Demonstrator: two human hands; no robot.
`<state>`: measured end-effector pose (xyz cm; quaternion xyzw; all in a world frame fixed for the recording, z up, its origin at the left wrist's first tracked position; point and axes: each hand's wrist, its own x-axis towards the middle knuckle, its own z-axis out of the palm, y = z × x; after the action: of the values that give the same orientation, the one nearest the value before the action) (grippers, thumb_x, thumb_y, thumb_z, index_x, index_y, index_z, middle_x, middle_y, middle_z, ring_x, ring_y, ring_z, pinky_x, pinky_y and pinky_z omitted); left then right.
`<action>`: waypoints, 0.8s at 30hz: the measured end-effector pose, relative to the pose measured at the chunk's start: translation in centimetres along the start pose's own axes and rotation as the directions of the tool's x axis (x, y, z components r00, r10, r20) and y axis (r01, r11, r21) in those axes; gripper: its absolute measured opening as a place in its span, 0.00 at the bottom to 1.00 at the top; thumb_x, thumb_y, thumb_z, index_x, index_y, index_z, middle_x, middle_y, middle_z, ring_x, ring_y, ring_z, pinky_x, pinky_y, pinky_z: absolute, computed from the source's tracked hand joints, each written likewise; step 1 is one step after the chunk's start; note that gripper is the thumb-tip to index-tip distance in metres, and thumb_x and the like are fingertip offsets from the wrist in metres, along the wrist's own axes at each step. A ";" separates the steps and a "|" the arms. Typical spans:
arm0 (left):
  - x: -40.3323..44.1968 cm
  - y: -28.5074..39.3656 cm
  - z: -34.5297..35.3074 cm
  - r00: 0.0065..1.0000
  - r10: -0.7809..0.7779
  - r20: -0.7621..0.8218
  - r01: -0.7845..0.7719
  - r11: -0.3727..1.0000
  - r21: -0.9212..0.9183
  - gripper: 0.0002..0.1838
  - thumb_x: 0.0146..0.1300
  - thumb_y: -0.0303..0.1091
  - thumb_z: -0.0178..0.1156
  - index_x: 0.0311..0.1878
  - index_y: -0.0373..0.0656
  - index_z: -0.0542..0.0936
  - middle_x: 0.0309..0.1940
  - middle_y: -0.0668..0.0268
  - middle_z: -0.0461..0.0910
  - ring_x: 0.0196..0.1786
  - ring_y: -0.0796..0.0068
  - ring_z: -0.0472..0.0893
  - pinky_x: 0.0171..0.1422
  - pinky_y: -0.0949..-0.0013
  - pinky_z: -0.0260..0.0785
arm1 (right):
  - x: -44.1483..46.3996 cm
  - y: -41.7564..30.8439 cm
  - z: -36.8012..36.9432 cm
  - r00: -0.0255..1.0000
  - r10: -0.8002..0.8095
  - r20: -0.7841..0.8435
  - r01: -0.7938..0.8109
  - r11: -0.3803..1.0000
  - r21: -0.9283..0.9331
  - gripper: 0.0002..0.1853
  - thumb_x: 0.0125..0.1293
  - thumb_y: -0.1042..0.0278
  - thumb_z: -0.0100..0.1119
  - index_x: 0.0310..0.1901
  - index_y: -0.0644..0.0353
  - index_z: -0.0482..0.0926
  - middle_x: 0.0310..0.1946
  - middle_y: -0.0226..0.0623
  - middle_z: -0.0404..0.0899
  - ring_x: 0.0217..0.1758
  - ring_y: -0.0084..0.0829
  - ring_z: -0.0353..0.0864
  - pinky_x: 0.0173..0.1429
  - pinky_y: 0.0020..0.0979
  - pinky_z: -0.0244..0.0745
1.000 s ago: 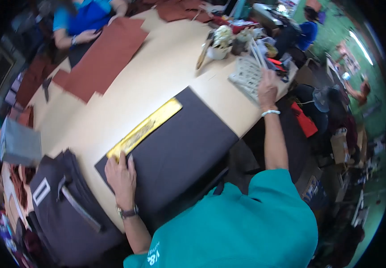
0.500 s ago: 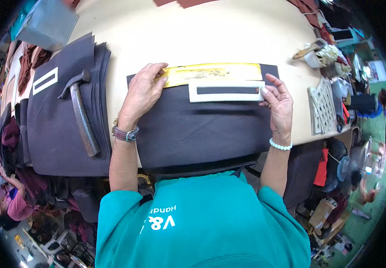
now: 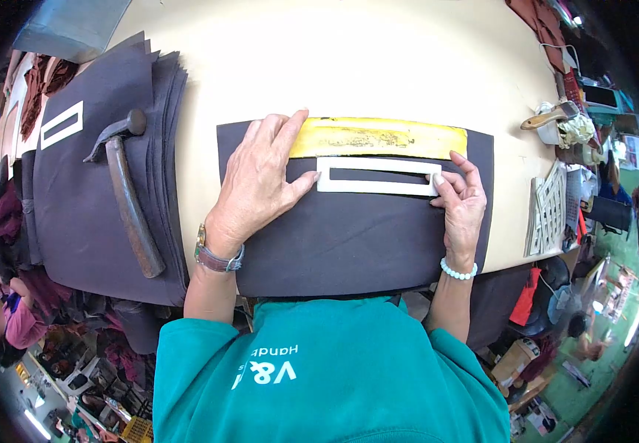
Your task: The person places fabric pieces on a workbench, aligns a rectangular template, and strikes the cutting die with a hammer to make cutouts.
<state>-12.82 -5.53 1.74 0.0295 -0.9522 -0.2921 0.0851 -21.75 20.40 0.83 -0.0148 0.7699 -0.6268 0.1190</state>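
A white rectangular frame (image 3: 378,187) with a long slot lies over the dark sheet (image 3: 349,251), just below a yellow strip (image 3: 378,139) with dark smudges. My right hand (image 3: 463,201) pinches the frame's right end between thumb and fingers. My left hand (image 3: 260,173) is spread, its fingertips at the left end of the yellow strip and its thumb tip at the frame's left edge. A thin dark shadow runs along the frame's lower right edge, so I cannot tell whether it lies fully flat.
To the left, a hammer (image 3: 129,199) and a second white frame (image 3: 62,137) rest on a stack of dark sheets (image 3: 90,229). On the right are a brush (image 3: 551,117) over a white container and a pile of pale slotted pieces (image 3: 548,210). A metal box (image 3: 72,28) stands far left.
My left hand has opened wider, bringing its thumb to the frame's left edge. The frame has come closer to the dark sheet, still in my right hand. The camera view has shifted slightly.
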 end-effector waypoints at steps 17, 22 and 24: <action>0.1 0.2 -0.1 0.998 -0.056 0.020 0.057 0.998 -0.029 0.39 0.44 0.33 0.69 0.63 0.39 0.66 0.48 0.55 0.71 0.51 0.59 0.72 0.58 0.61 0.66 | 0.3 -0.1 0.4 0.999 0.008 -0.037 -0.009 1.000 -0.026 0.22 0.60 0.78 0.58 0.57 0.69 0.67 0.30 0.34 0.81 0.31 0.16 0.79 0.26 0.12 0.71; 0.3 0.4 -0.3 0.999 -0.043 0.033 0.043 0.999 -0.006 0.40 0.43 0.33 0.69 0.63 0.38 0.66 0.48 0.54 0.71 0.51 0.59 0.71 0.59 0.60 0.65 | -0.1 -0.6 0.6 0.993 -0.082 -0.090 0.061 0.973 -0.221 0.21 0.60 0.78 0.59 0.54 0.69 0.70 0.29 0.36 0.82 0.30 0.16 0.77 0.32 0.17 0.71; 0.3 0.4 -0.1 0.998 -0.050 0.030 0.050 0.999 -0.008 0.40 0.43 0.33 0.69 0.63 0.38 0.66 0.48 0.54 0.71 0.51 0.59 0.72 0.59 0.60 0.65 | -0.1 -0.8 0.3 0.993 -0.062 -0.102 0.034 0.966 -0.257 0.19 0.59 0.79 0.59 0.53 0.70 0.71 0.28 0.36 0.82 0.29 0.17 0.77 0.34 0.18 0.72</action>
<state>-13.07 -5.27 2.13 0.0486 -0.9509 -0.2989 0.0638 -21.65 19.94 1.57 -0.0143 0.8488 -0.5253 0.0584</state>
